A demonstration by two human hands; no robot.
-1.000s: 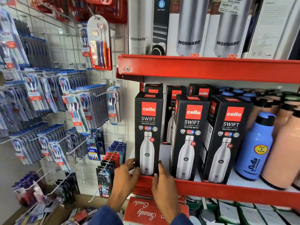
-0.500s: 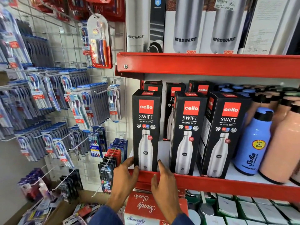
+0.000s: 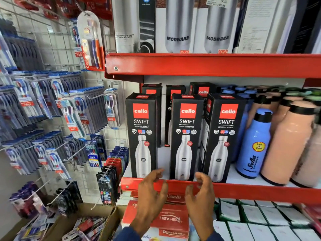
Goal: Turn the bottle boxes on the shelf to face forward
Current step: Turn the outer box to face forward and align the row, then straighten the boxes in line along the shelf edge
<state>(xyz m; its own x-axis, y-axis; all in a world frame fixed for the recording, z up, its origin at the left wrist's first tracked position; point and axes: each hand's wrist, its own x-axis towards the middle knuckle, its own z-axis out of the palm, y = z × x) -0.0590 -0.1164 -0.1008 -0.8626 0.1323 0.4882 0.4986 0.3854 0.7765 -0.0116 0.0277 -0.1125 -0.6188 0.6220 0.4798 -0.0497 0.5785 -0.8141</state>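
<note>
Three black Cello Swift bottle boxes stand upright along the front of the red shelf point(image 3: 243, 190), printed fronts toward me: the left box point(image 3: 141, 134), the middle box point(image 3: 186, 136) and the right box point(image 3: 224, 136). More black boxes point(image 3: 202, 90) stand behind them. My left hand point(image 3: 151, 192) hovers just below the left box, fingers spread, holding nothing. My right hand point(image 3: 199, 193) floats below the middle box, fingers curled and apart, also holding nothing. Neither hand touches a box.
A blue Sofia bottle point(image 3: 253, 145) and peach bottles point(image 3: 288, 145) fill the shelf's right part. Modware boxes point(image 3: 177, 25) stand on the upper shelf. Toothbrush packs point(image 3: 73, 112) hang on the grid wall at left. Red cartons point(image 3: 166, 220) lie below my hands.
Both hands have let go of the left box and drawn back and rightward below the shelf edge. The boxes stand squarer to me.
</note>
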